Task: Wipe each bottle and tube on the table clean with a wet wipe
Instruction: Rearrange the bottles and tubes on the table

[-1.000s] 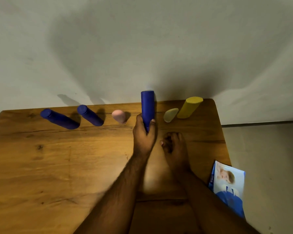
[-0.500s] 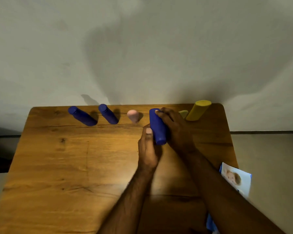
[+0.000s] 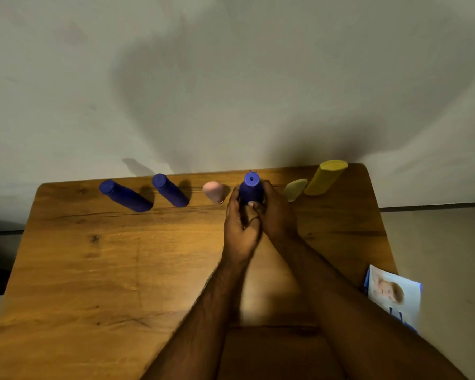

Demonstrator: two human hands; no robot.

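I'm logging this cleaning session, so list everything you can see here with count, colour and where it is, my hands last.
held blue bottle: 1, dark blue, back centre, gripped between both hands, cap towards the camera
other blue bottles: 2, dark blue, back left of the table
pink item: 1, pale pink, just left of the held bottle
pale green tube: 1, yellow-green, right of the hands
yellow bottle: 1, yellow, back right corner
wipe pack: 1, blue and white, at the table's right edge
table: 1, brown wood
wall: 1, grey-white, behind
left hand: 1, holds the bottle
right hand: 1, holds the bottle
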